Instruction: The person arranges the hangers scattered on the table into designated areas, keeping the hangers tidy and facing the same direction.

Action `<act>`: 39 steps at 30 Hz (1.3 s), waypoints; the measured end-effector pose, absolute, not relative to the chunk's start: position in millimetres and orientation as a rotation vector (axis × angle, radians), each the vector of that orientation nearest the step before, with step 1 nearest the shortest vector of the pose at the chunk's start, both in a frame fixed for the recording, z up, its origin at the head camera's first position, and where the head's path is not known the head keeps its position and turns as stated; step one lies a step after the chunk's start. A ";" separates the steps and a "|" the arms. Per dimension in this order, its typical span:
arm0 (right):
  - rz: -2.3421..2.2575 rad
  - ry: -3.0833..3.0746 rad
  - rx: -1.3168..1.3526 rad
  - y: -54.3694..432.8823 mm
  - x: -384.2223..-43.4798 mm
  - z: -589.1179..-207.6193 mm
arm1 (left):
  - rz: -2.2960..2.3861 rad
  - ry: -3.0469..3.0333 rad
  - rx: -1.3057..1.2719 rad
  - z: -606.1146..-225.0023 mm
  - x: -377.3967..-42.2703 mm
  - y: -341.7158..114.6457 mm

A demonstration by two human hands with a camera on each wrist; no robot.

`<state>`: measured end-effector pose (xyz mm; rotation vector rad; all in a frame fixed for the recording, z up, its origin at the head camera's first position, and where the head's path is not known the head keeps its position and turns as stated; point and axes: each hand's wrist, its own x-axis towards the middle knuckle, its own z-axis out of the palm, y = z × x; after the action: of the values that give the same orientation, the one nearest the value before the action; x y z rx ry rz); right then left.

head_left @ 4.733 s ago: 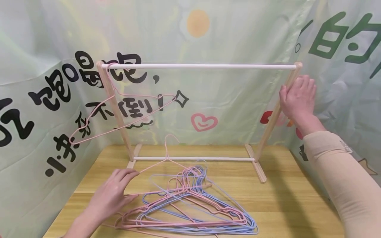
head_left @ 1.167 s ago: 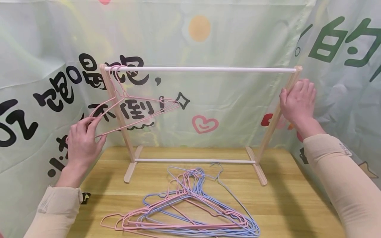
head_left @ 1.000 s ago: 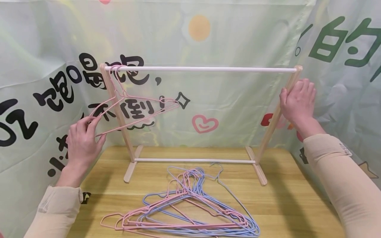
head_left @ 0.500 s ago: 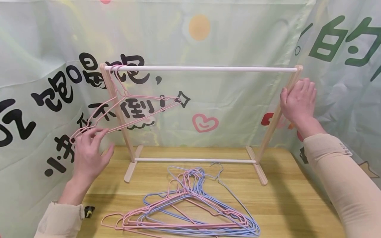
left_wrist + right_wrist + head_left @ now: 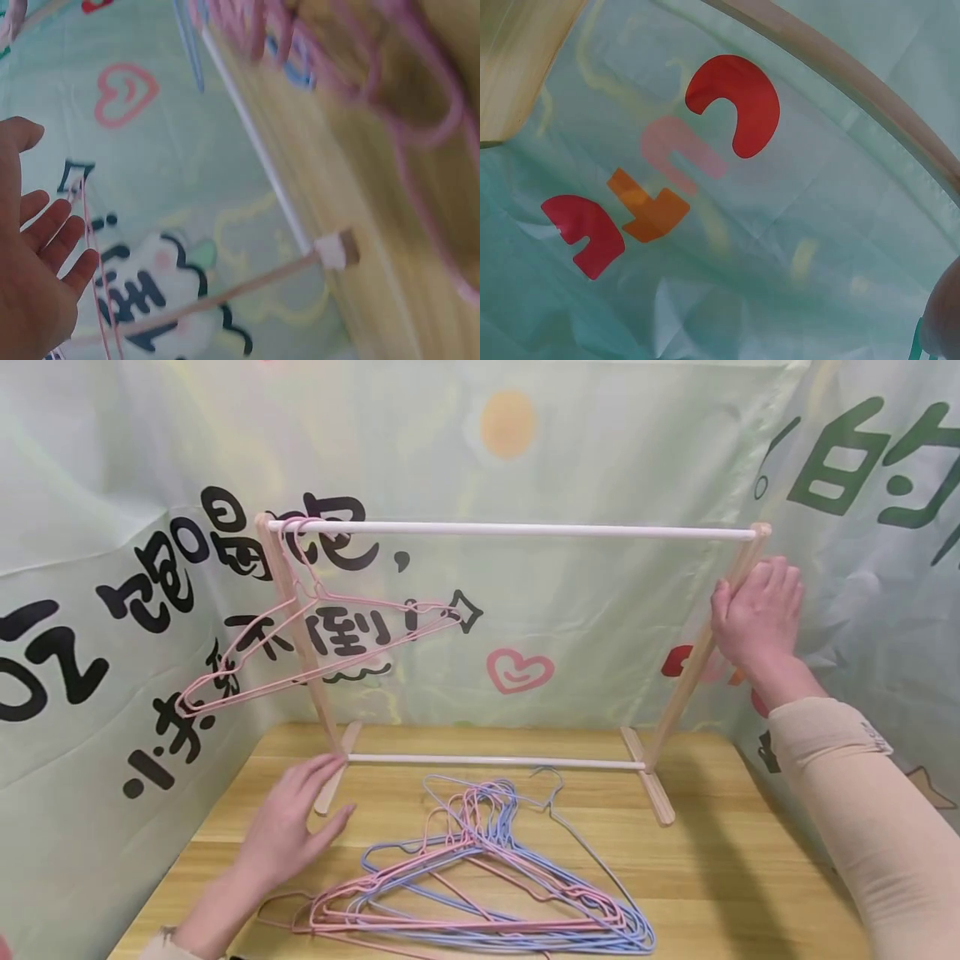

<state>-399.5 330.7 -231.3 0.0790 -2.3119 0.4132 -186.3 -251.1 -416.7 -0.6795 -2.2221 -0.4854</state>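
Two pink wire hangers (image 5: 318, 598) hang by their hooks at the left end of the white top rod (image 5: 510, 529) of a small wooden rack. My left hand (image 5: 288, 827) is low in front of the rack's left foot (image 5: 330, 789), left of the hanger pile. Its fingers are spread and hold nothing; the left wrist view shows the bare palm (image 5: 34, 277). My right hand (image 5: 761, 618) grips the rack's right post (image 5: 686, 672), the thumb on the post's left side. On the table lies a pile of pink and blue hangers (image 5: 480, 929), hooks pointing toward the rack.
A white lower rod (image 5: 495, 762) joins the rack's posts. The wooden table (image 5: 720, 860) meets a printed green cloth backdrop (image 5: 600, 635) behind and at both sides. One blue hanger's hook (image 5: 557, 789) reaches out near the lower rod.
A pink hanger from the pile now hangs beside the first one. My left hand has let go of it and come down to the right toward the pile. The right hand stays put.
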 end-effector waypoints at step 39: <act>0.442 -2.299 0.063 328.1 -386.0 -232.6 | -0.616 -2.903 -0.999 -493.1 -157.1 -204.0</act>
<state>-386.0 328.1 -232.6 0.0626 -2.2992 0.4422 -157.1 -204.0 -493.1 -0.9992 -2.9026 -0.6160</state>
